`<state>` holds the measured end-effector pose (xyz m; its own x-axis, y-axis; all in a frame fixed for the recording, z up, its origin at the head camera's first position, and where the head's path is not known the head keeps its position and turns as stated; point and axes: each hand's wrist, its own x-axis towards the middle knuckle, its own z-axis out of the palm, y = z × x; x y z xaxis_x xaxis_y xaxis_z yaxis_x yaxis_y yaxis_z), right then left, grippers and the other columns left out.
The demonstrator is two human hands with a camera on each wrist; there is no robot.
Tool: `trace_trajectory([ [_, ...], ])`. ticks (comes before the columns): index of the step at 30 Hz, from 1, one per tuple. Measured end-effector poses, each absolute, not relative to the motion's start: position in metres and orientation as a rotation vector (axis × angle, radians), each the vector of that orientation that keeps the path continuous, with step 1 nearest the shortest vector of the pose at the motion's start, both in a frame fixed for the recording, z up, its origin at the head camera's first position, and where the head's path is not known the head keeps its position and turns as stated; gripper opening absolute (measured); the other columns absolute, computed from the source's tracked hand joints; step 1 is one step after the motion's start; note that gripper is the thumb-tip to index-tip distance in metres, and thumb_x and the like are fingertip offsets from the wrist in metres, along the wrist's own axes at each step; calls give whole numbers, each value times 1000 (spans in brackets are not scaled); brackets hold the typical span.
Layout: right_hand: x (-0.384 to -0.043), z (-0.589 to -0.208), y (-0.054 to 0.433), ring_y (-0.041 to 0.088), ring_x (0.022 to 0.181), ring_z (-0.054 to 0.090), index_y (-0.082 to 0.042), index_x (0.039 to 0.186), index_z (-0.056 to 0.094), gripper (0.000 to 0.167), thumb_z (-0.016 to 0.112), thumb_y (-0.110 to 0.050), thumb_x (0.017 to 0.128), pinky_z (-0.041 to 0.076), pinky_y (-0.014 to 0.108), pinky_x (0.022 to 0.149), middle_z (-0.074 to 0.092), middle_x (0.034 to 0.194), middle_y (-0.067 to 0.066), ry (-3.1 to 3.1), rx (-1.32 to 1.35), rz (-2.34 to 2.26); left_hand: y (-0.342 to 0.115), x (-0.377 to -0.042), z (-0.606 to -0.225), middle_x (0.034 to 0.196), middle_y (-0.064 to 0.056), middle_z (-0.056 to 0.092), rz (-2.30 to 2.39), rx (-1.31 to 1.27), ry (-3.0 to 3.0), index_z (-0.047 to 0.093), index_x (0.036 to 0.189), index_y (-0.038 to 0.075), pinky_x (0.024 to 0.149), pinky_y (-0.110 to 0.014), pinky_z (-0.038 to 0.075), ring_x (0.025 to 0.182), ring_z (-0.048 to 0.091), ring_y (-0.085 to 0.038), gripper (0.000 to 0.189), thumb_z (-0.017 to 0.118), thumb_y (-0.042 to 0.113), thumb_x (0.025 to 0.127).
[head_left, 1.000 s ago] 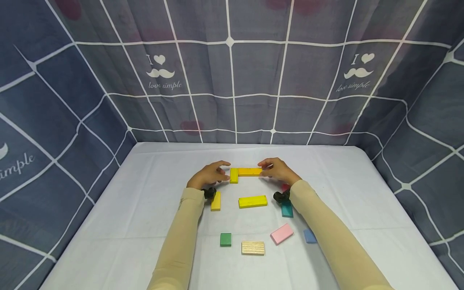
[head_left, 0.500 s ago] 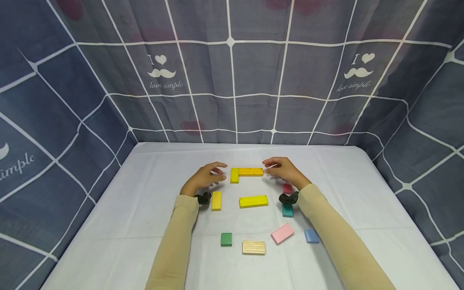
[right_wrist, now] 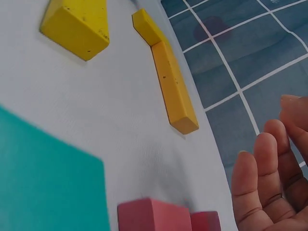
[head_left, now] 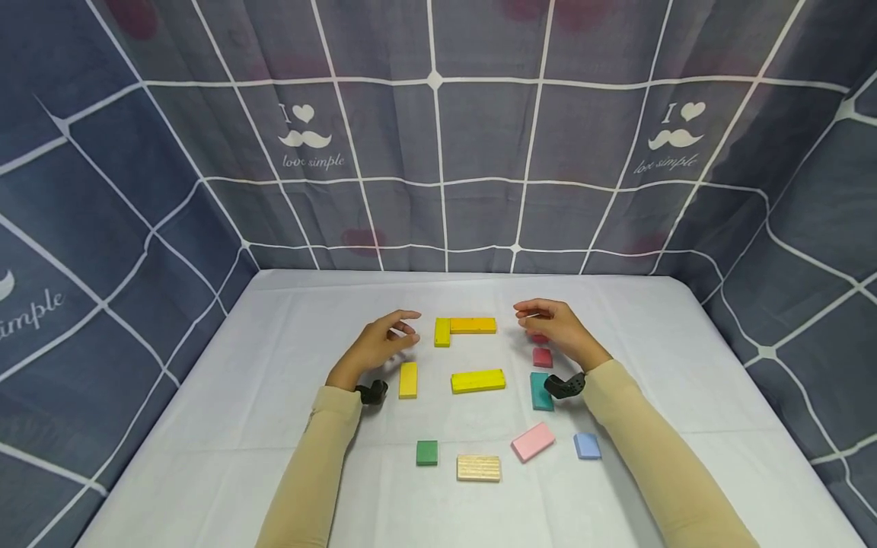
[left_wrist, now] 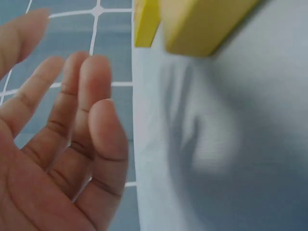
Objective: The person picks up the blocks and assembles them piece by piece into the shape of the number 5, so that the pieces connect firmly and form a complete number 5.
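Block-laying seems underway: left hand (head_left: 375, 342) at nine o'clock of the L-shaped block pair (head_left: 467, 326), right hand (head_left: 562, 329) at three, grips wide, empty. Another lift likely needs pinching.

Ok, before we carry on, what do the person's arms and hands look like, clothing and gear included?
The left sleeve and right sleeve are long and plain beige. A black left wrist camera and black right wrist camera are worn. The left hand and right hand are bare, without gloves. No cables are visible.
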<state>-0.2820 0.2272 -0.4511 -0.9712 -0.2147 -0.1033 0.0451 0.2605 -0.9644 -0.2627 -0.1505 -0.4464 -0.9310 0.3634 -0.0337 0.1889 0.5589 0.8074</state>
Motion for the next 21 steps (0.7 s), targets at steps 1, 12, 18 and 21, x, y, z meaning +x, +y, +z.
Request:
trace_trajectory([
  [1, -281, -451, 229, 33, 114, 67, 11, 146, 58, 46, 68, -6, 104, 59, 28, 90, 63, 138, 32, 2319, -164, -1790, -151, -260, -446, 129, -16, 70, 1308, 476, 2605, 59, 154, 10, 85, -37, 55, 102, 66, -29, 51, 72, 22, 106],
  [12, -264, -455, 248, 13, 92, 73, 20, 140, 56, 44, 66, 2, 102, 61, 26, 87, 66, 126, 33, 2337, -262, -1876, -161, -237, -450, 129, -15, 70, 1271, 559, 2638, 57, 154, 10, 85, -37, 54, 101, 64, -27, 51, 71, 20, 107],
  [18, -257, -457, 256, 10, 96, 70, 17, 140, 59, 43, 66, 0, 102, 58, 22, 86, 67, 130, 31, 2410, -258, -1831, -169, -224, -452, 132, -18, 68, 1272, 573, 2621, 55, 155, 7, 87, -41, 53, 99, 62, -26, 53, 71, 18, 106],
  [21, -256, -458, 261, 8, 96, 67, 15, 140, 61, 41, 67, 0, 102, 57, 20, 85, 67, 130, 30, 2461, -254, -1804, -172, -219, -455, 134, -19, 67, 1269, 569, 2613, 55, 156, 7, 87, -41, 52, 99, 61, -26, 53, 71, 18, 106],
])
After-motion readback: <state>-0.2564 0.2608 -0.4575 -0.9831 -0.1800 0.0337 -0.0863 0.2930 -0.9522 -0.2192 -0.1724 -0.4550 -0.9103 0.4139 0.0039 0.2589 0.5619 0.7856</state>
